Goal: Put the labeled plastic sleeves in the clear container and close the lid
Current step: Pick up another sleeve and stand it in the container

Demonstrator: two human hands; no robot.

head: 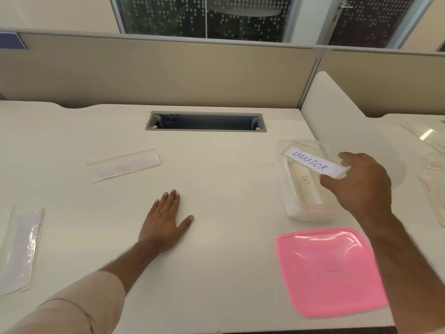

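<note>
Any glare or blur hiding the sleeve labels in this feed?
Head view: LABRADOR sleeve in the right hand reads clearly; the two left sleeves look washed out and unreadable; pink lid shows glare; wide-angle bending at the edges.

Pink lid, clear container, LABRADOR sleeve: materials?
Pink lid: looks like translucent glossy plastic; highlights on its moulded surface.
Clear container: likely clear to frosted plastic; the CAT label inside shows through its wall.
LABRADOR sleeve, in the right hand: apparently a thin clear plastic sleeve over a white paper slip with blue handwriting.
Rigid or flexible cannot be told.
</note>
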